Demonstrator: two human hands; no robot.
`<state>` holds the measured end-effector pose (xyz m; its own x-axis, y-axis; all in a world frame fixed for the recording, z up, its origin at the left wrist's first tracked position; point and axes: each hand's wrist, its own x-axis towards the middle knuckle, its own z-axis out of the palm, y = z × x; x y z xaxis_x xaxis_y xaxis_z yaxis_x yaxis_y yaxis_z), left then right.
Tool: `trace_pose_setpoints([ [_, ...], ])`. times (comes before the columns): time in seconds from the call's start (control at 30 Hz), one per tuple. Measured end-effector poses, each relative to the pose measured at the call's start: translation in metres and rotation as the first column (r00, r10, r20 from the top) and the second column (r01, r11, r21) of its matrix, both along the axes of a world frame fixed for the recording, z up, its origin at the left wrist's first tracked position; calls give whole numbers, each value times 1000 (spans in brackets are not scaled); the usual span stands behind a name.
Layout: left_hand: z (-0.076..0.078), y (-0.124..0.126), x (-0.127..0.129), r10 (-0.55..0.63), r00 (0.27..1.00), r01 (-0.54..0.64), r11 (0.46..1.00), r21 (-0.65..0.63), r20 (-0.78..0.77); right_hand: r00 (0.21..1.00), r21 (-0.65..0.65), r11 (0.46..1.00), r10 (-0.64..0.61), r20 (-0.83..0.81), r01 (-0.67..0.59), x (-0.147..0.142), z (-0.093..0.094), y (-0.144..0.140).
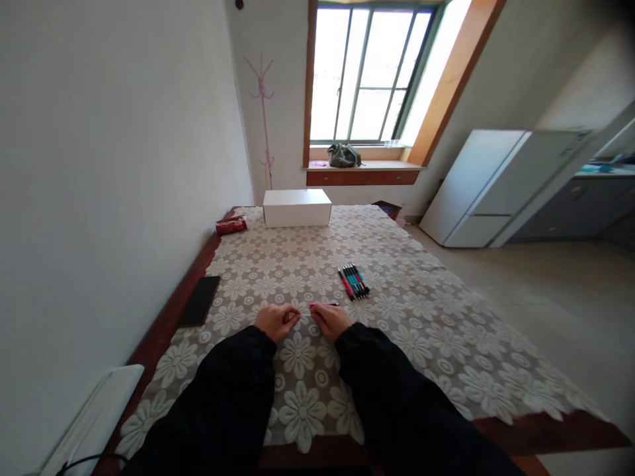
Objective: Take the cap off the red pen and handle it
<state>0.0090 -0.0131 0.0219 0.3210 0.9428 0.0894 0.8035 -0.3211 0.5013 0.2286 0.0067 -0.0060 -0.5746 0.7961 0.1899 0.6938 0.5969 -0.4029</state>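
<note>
Both hands are resting on the flowered lace tablecloth (421, 317) near the front edge of the table, fingers curled in. Pinched in the right hand (331, 320) is a red pen (325, 305), its barrel sticking out past the fingers toward the far side of the cloth. A thin pale piece is running between the two hands, and the left hand (276, 321) is closing its fingertips on a small part at that piece's other end; what exactly that part is, the picture is too small to tell. The two hands are sitting just beside each other, almost touching, with dark sleeves running back toward the camera.

Beyond the red pen and a little to its right, a bundle of pens (354, 281) with red, teal and black barrels is lying on the cloth, near the pen but apart from it. To the left of the pen, at the cloth's left edge, a flat black phone-like slab (199, 301) is lying on bare wood. Far beyond the pen, a white box (296, 207) is standing at the table's far end, with a red packet (231, 225) just to its left.
</note>
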Motion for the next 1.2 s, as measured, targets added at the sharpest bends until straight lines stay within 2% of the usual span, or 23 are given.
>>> trace_pose_setpoints([
  [0.33,2,0,2,34,999,-35,999,-23,-18,998,-40,998,-58,-27,57,0,-1,-3],
  [0.57,2,1,3,-21,999,19,998,-57,-28,998,-29,999,-34,-57,33,0,-5,-2],
  [1.03,-5,2,5,-40,998,38,998,-44,-58,998,-4,1000,2,-58,-3,-3,-21,3],
  [1.2,-5,3,5,17,997,-19,999,-39,-72,998,-10,1000,-7,-57,7,-4,-18,2],
])
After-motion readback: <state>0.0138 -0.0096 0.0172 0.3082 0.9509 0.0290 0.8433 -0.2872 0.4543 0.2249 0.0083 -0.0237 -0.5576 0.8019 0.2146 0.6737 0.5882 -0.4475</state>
